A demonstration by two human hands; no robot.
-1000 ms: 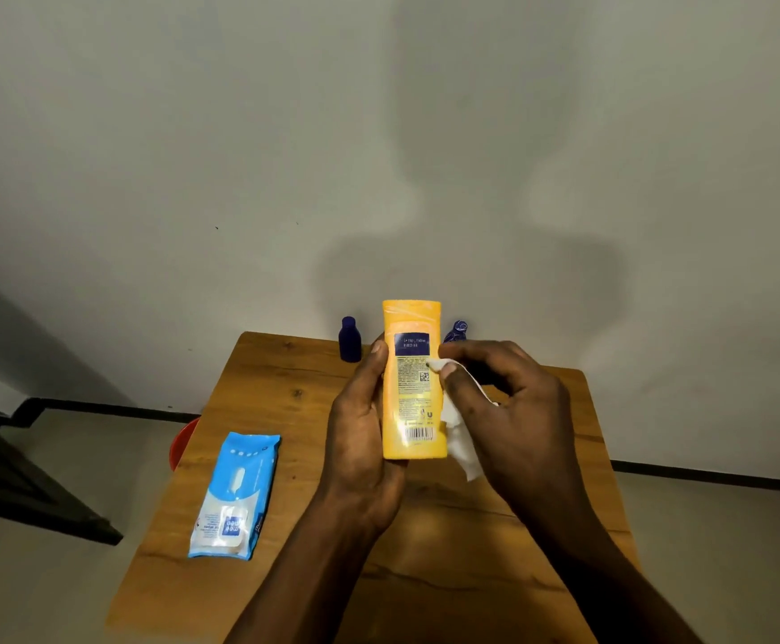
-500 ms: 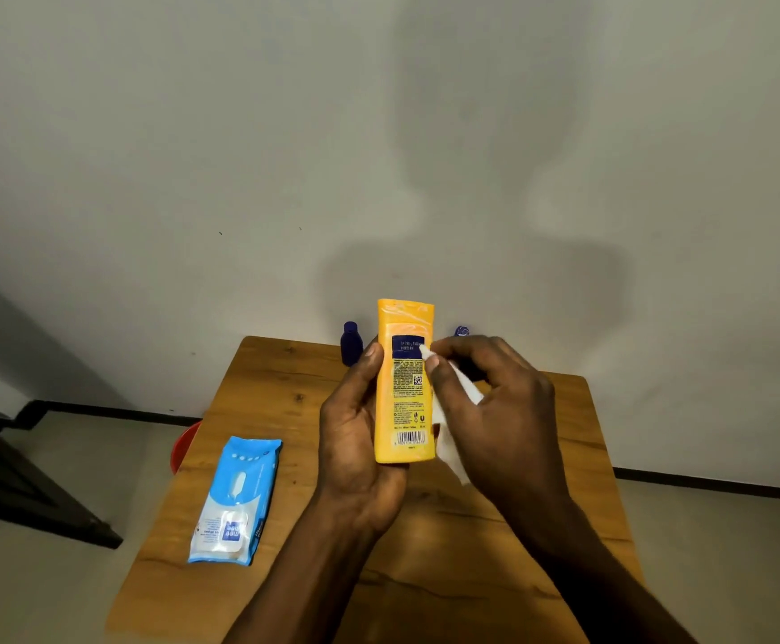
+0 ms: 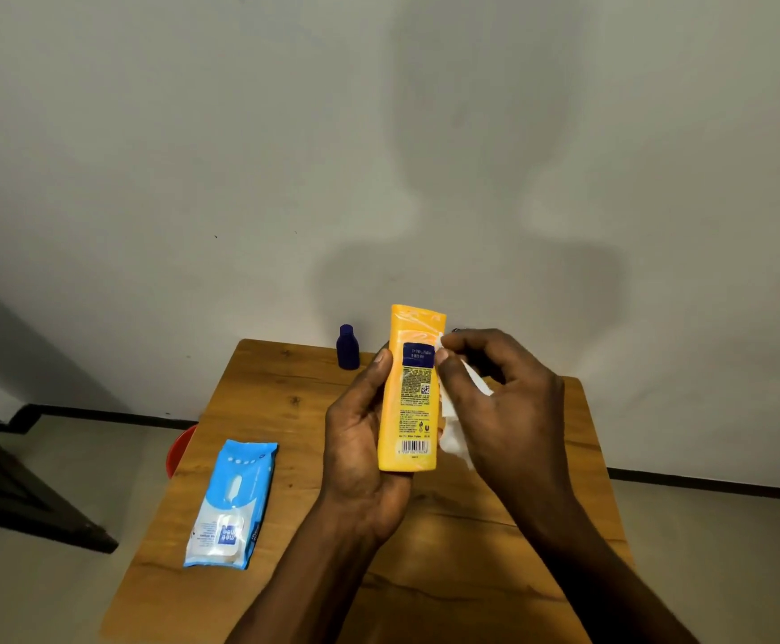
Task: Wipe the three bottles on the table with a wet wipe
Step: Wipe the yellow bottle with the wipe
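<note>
Since a second ago my right hand [image 3: 499,402] has climbed the side of the yellow bottle [image 3: 413,388], from about mid-label to the upper right edge beside the dark blue label patch, and the bottle itself has risen a little against the wall. My left hand [image 3: 360,439] grips the bottle upright from below and from the left, thumb along its left edge, the base seated in my curled fingers, all of it held in the air above the wooden table [image 3: 286,411]. My right hand pinches the white wet wipe [image 3: 453,439] between thumb and fingertips and presses it to the bottle's right edge; the loose end of the wipe hangs down beside the barcode. At the table's far edge, close to the wall, a small dark blue bottle [image 3: 347,347] stands upright, well apart from my hands. Just above my right fingers a dark tip shows, too hidden to tell what it is. The blue wipes pack [image 3: 232,504] lies flat near the table's left edge, with bare wood between it and my left forearm. Something red [image 3: 179,450] sticks out below that left edge.
</note>
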